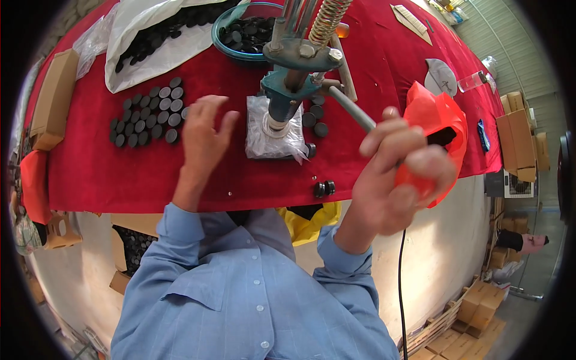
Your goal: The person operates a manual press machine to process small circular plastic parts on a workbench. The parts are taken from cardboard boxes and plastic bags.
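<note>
A hand press [282, 99] with a coil spring and a blue-grey metal body stands over a clear plastic-wrapped block [258, 129]. Its grey lever [353, 108] slants to the right and runs into the curled fingers of my right hand [399, 174], which is partly blurred. The lever's end is hidden by the hand. My left hand [207, 129] is raised over the red cloth with thumb and fingers apart, holding nothing. Beside it, to its left, several round black caps [144, 117] lie in rows, some with grey faces. More dark caps [318, 114] lie right of the press.
Behind the press is a teal bowl [217, 37] of black caps. A white sack [120, 51] spills similar pieces at the far left. An orange-red bag [453, 114] lies at right, near a grey cap hat [440, 77]. Two black pieces [324, 189] sit by the red cloth's [264, 195] front edge.
</note>
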{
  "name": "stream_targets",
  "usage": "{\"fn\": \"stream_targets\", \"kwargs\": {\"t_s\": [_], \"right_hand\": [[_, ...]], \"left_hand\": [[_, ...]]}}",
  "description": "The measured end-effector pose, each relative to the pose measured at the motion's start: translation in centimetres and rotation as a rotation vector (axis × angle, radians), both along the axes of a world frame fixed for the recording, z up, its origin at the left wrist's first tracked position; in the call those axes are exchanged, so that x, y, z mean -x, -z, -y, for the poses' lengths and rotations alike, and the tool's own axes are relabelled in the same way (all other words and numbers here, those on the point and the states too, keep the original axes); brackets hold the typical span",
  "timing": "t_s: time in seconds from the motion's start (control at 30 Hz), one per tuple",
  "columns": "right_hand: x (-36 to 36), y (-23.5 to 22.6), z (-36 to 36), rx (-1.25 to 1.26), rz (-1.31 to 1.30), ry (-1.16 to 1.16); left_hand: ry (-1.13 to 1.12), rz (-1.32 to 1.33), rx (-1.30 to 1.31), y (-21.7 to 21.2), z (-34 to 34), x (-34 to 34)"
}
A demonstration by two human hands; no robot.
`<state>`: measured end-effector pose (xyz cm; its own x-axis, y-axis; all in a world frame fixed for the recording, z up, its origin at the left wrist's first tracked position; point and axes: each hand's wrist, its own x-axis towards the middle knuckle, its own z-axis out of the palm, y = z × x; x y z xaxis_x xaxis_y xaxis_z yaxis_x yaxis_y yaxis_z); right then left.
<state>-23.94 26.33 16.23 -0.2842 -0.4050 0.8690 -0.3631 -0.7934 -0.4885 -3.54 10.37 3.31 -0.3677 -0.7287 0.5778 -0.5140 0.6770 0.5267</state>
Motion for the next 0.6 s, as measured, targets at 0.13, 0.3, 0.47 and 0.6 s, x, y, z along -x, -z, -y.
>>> {"fn": "stream_targets", "kwargs": {"t_s": [0.13, 0.3, 0.47, 0.6], "right_hand": [[-2.7, 5.2, -3.6, -0.043, 0.071, 0.093], [-3.7, 6.3, -4.1, -0.045, 0.163, 0.187], [-1.7, 4.8, -3.7, -0.040, 0.020, 0.126], [-0.6, 2.2, -1.8, 0.000, -0.012, 0.072]], "left_hand": [[-0.176, 0.397, 0.072, 2.3, 2.6, -4.6], [-0.167, 0.307, -0.002, 3.2, 3.0, -6.5], [-0.160, 0.251, -0.058, 3.2, 2.8, -6.6], [-0.102, 0.061, -0.314, 0.2, -0.2, -3.6]]}}
